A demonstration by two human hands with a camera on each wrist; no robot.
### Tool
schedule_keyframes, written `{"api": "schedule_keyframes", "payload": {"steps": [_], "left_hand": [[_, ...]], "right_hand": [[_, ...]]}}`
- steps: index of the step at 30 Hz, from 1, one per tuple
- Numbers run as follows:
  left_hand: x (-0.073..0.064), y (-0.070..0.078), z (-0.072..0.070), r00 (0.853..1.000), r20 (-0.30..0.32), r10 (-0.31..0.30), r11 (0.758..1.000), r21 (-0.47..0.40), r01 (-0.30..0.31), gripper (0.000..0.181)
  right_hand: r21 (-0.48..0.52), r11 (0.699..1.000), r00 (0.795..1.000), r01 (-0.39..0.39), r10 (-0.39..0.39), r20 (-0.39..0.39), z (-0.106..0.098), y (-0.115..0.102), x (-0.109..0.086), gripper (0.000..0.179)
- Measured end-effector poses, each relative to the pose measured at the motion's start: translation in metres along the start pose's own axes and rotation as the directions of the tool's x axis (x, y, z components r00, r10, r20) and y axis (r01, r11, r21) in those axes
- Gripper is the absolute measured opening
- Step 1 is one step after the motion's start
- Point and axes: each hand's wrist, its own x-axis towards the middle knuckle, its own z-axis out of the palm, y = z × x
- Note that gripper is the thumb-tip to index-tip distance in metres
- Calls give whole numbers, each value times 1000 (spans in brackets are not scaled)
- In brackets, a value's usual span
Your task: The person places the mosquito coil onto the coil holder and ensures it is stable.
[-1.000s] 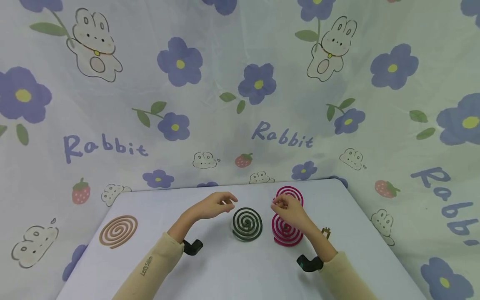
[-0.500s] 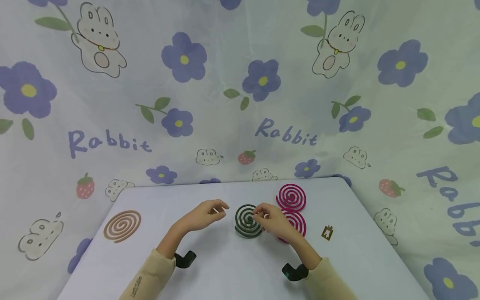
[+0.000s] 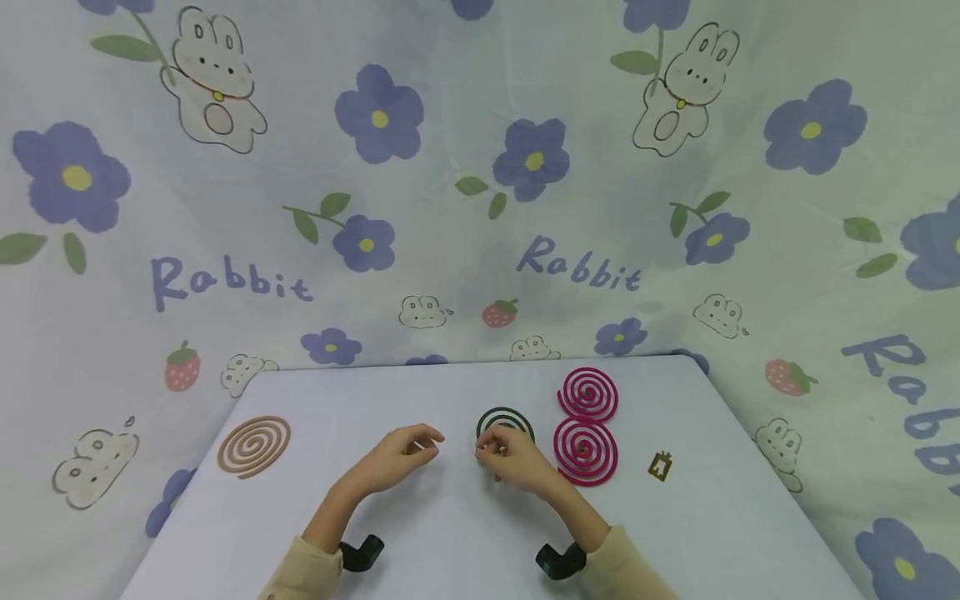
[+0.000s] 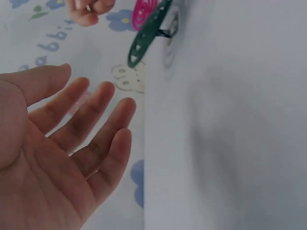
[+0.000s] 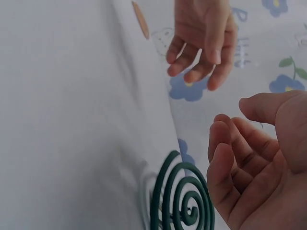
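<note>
A dark green mosquito coil (image 3: 506, 409) sits raised on a small stand above the white table; the stand shows under it in the left wrist view. My right hand (image 3: 521, 462) hovers on the near side of this coil and hides its lower part in the head view. Its fingers are loosely bent, and no object shows between them in the right wrist view. To the left, my left hand (image 3: 401, 458) hangs above the table with relaxed, spread fingers and an empty palm. Two pink mosquito coils (image 3: 588, 393) lie one behind the other, right of the green one.
A tan mosquito coil (image 3: 253, 446) lies at the table's left side. Right of the pink coils is a small gold-brown metal piece (image 3: 660, 465) with a cut-out. A rabbit-and-flower patterned curtain (image 3: 450, 208) rises behind the table's far edge.
My right hand has moved left and nearer me, from over the pink coils to in front of the green coil. My left hand has drawn back a little. The view has shifted slightly.
</note>
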Motion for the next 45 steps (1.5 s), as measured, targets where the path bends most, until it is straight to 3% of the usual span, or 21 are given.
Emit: {"api": "schedule_keyframes", "payload": {"steps": [11,20,27,32,39,45], "left_hand": [[-41,-36,5,992,-109,-69,997,-29,67,21],[-80,-63,-14,967,-172,-187,982,-36,183,22],[-108,-79,-36,941,-242,-238,971,-29,239,22],[-124,-89,-54,914,-299,-275,958,-6,287,22],[-137,-109,-81,887,-385,-256,952,59,301,21],[-145,-126,-99,843,-477,-247,924,146,353,22]], "right_hand": [[38,999,999,-17,16,31,31,2,5,22],[97,995,999,-39,35,42,51,4,11,11],[104,992,996,-74,68,64,64,7,13,10],[106,992,995,-72,64,76,71,7,16,13],[111,991,995,-80,74,62,79,5,18,11],[114,991,995,-68,59,82,88,4,19,11]]}}
